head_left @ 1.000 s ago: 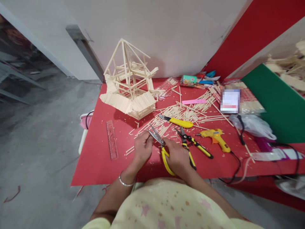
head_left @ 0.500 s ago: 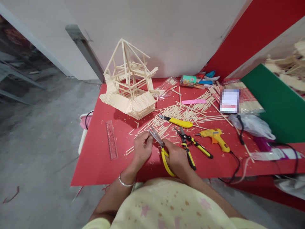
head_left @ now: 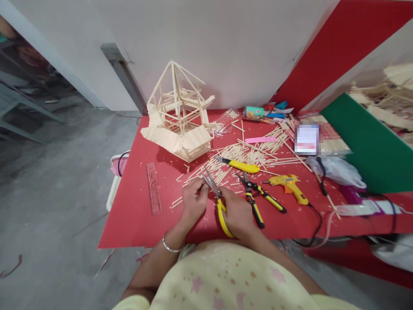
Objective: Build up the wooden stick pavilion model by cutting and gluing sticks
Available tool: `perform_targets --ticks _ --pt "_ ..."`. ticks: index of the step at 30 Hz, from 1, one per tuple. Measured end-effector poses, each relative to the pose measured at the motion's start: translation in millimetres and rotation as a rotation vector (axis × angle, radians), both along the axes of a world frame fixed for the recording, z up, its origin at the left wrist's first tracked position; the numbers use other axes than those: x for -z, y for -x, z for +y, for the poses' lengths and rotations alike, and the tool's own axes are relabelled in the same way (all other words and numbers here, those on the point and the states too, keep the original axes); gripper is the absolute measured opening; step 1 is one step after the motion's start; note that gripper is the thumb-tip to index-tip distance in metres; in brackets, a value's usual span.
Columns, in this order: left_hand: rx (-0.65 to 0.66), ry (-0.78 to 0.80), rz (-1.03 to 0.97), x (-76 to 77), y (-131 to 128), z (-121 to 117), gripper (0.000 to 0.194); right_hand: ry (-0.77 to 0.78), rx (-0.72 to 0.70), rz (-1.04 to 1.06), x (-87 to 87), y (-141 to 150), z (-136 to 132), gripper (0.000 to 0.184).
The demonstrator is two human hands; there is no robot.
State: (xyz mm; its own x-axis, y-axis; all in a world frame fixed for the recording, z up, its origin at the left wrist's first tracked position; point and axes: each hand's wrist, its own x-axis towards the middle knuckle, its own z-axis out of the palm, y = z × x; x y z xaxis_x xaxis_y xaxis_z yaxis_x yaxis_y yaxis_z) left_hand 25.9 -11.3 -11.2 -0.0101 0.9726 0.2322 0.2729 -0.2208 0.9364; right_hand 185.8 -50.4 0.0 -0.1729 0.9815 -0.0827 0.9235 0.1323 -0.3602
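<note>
My right hand (head_left: 238,213) is wrapped round the yellow handles of a pair of scissors (head_left: 221,215). The blades stand a little apart and point up and left, towards the fingers of my left hand (head_left: 194,201). Those fingers are pinched together beside the blade tips; whatever they hold is too small or hidden to make out. Beyond both hands lies a scattered heap of thin wooden sticks (head_left: 237,154). A model built of such sticks (head_left: 193,140), with a pointed open frame on top, stands at the back left of the red table (head_left: 125,219).
A clear ruler (head_left: 153,189) lies left of my hands. To the right are a yellow cutter knife (head_left: 243,166), black-and-yellow pliers (head_left: 256,211) and a corded yellow glue gun (head_left: 288,187). A phone (head_left: 306,138), a plastic bag (head_left: 338,170) and a green board (head_left: 368,146) sit farther right.
The camera view has shifted slightly, so the whole scene sits a little differently. Both hands and the scissors keep nearly the same place and pose.
</note>
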Motion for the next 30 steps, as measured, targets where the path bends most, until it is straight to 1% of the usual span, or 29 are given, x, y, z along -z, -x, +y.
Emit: perform_targets --ticks 6,8,13,19,25,30 --pt "-0.016 -0.021 -0.018 -1.6 1 -8 0.021 0.023 -0.008 -0.091 -2.8 -1 -5 0.035" --pt "-0.02 -0.018 -0.02 -2.3 3 -10 0.02 0.016 -0.016 -0.08 -4.1 -2 -7 0.036" --pt "-0.038 -0.024 0.001 -4.1 6 -12 0.019 -0.054 -0.029 -0.041 -6.5 -1 -10 0.047" --pt "-0.015 -0.055 0.05 -5.5 7 -13 0.023 -0.037 -0.017 -0.039 -6.7 -1 -13 0.046" --pt "-0.031 -0.056 0.055 -0.9 9 -12 0.022 -0.042 -0.045 -0.073 -7.9 -2 -11 0.047" --pt "0.004 -0.055 0.057 -4.5 10 -11 0.021 -0.025 -0.029 -0.089 -7.5 -2 -11 0.04"
